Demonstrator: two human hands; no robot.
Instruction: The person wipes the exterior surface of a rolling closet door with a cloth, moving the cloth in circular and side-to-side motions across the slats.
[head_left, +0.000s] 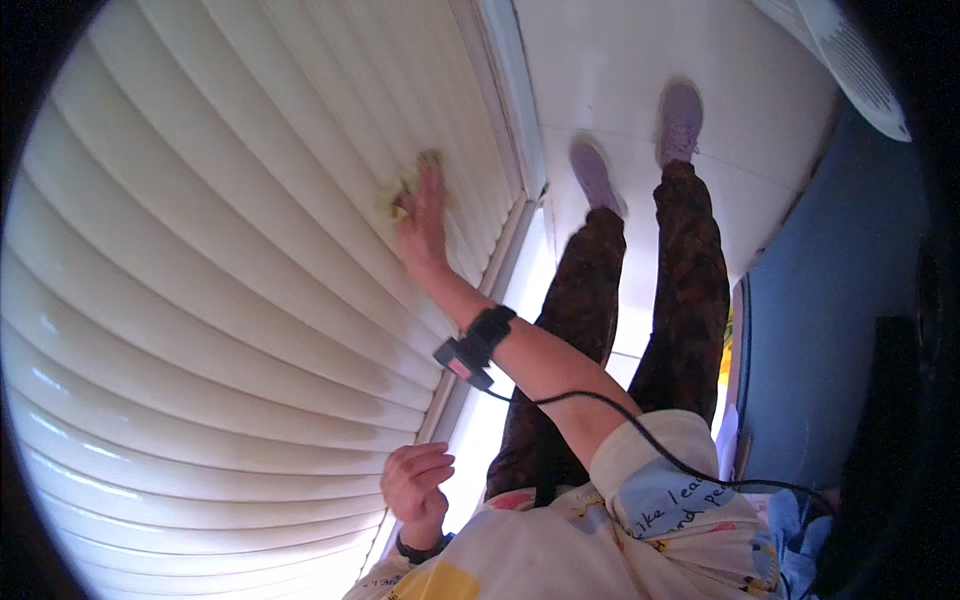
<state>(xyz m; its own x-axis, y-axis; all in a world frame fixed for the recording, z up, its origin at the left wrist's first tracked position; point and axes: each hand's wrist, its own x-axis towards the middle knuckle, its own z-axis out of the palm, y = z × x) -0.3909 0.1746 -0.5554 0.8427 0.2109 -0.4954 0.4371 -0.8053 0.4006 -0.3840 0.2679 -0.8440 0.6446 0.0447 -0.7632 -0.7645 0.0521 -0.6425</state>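
My right hand (424, 225) reaches across to the left and presses a yellowish-green cloth (397, 201) against a cream slatted panel (247, 225), which looks like a shutter or blind. Fingers cover much of the cloth, and its edges look blurred. My left hand (416, 480) is lower down, near the panel's edge. Its fingers are loosely curled and nothing shows in them. A black strap (489, 330) with a small dark device (462, 364) is on my right wrist, and a black band (421, 549) circles my left one.
A pale frame (517, 202) borders the panel. Light floor tiles (600, 75) lie under my purple shoes (681, 120). To the right stands a blue surface (825, 300), with a white ribbed object (855, 67) above it. A black cable (637, 424) runs from the wrist device across my arm.
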